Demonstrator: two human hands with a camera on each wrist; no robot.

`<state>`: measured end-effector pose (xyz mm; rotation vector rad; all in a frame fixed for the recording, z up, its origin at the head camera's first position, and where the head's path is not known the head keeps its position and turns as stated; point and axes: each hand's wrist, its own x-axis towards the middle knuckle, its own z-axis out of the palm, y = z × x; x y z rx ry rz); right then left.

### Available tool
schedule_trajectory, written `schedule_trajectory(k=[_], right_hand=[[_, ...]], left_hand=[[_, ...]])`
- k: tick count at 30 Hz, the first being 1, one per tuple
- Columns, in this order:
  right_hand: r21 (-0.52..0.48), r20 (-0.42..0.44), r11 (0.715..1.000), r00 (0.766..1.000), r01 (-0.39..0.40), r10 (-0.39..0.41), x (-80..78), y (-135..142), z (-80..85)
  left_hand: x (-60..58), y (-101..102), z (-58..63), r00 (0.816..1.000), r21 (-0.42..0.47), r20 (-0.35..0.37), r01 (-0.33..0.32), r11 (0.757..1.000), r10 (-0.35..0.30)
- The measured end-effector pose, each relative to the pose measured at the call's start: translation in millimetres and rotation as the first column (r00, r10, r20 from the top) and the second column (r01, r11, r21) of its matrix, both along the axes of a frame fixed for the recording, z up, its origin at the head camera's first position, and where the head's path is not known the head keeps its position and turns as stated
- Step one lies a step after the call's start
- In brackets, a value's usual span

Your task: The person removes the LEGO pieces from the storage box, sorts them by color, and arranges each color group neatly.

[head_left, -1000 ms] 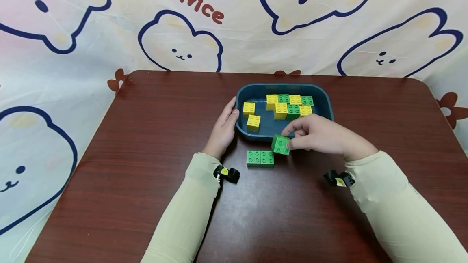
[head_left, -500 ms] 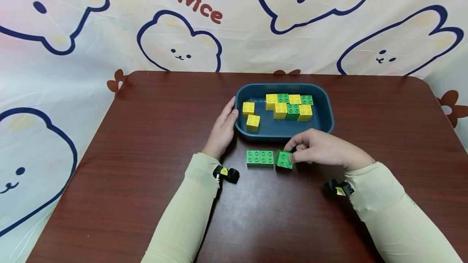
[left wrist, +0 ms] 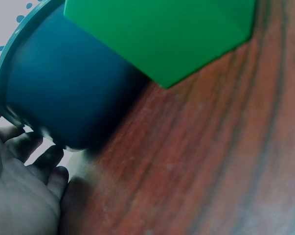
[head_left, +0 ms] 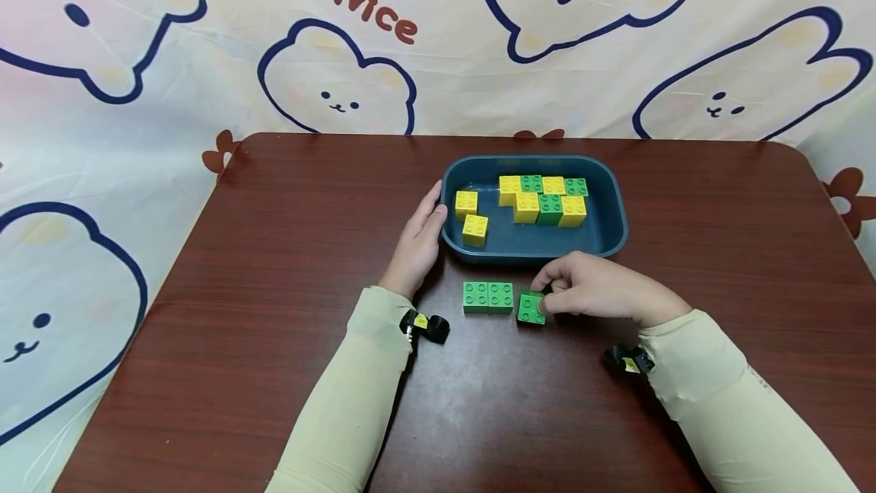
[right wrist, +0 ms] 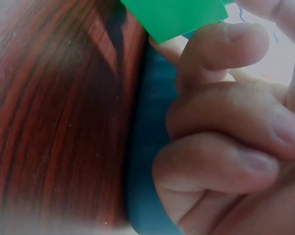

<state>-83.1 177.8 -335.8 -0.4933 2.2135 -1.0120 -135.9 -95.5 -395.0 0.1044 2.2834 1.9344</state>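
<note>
Pinched between thumb and index finger of my right hand [head_left: 602,289] is a green toy brick [head_left: 530,309], low over or on the table just right of two green bricks [head_left: 487,297] standing side by side. The right wrist view shows the pinched brick [right wrist: 181,17] at the top, the other fingers curled below it. My left hand [head_left: 415,243] rests with nearly straight fingers against the left end of a blue tray [head_left: 534,251]. In the left wrist view its fingertips [left wrist: 52,156] touch the tray's wall [left wrist: 64,83].
Inside the tray are several yellow and green bricks, grouped at the right and back, with two yellow bricks [head_left: 471,217] apart at the left. The tray stands near the back of the brown table [head_left: 287,341]. A patterned cloth [head_left: 452,82] hangs behind.
My right hand has moved from the tray's front edge toward me with the green brick, setting it beside the green pair and slightly nearer me. The left hand stays where it was.
</note>
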Motion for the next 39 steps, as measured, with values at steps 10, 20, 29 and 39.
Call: schedule_trajectory(k=[10, 20, 29, 39], right_hand=[[0.041, -0.031, 0.999, 0.999, -0.013, 0.014, 1.0, -1, -4.1], [0.017, -0.028, 1.0, 1.0, 0.011, -0.011, 2.4, 0, -9.5], [0.016, -0.113, 0.995, 0.989, 0.098, -0.096, 8.0, -3, -10.4], [0.067, -0.241, 0.975, 0.952, 0.21, -0.189, 18.5, -10, -6.8]], left_hand=[[-0.5, 1, 0.1, 1.0, -0.003, 0.003, -0.004, 1.0, 0.004], [0.0, 1, 0.4, 1.0, 0.001, 0.005, -0.006, 1.0, 0.006], [-0.3, 0, -0.1, 1.0, -0.003, 0.006, -0.005, 1.0, 0.005], [-0.7, 1, -0.2, 1.0, 0.0, 0.006, -0.005, 1.0, 0.005]])
